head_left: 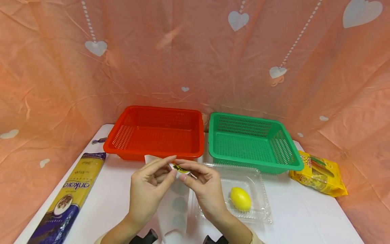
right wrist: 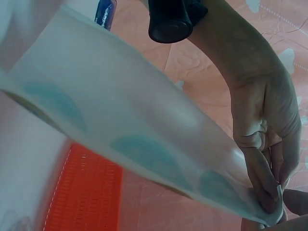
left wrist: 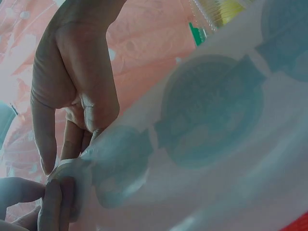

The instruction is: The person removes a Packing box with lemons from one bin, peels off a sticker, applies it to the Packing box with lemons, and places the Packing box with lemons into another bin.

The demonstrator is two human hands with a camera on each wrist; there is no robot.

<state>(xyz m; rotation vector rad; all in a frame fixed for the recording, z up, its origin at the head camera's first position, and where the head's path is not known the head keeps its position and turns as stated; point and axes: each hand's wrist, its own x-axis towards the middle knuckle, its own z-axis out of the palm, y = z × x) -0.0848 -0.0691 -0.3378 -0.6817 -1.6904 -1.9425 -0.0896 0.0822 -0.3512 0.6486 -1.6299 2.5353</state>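
In the head view, my left hand (head_left: 144, 189) and right hand (head_left: 207, 188) meet in front of the red basket. Between thumbs and fingers they pinch the upper end of a long white sticker strip (head_left: 172, 211). A small round yellow sticker (head_left: 181, 168) with dark print shows between the fingertips. Below the hands the strip hangs toward me, its row of round stickers showing through as blue-green circles. Both wrist views show the translucent backing (left wrist: 211, 115) close up, with the fingertips gathered at its narrow end. Some fingertips are hidden behind the strip.
The red basket (head_left: 161, 154) and green basket (head_left: 256, 164) stand at the back. A lemon (head_left: 240, 199) lies in a clear plastic container (head_left: 259, 203) at right. A pasta packet (head_left: 71, 193) lies left, a wrapped candy (head_left: 99, 140) behind it, and a yellow packet (head_left: 320, 173) far right.
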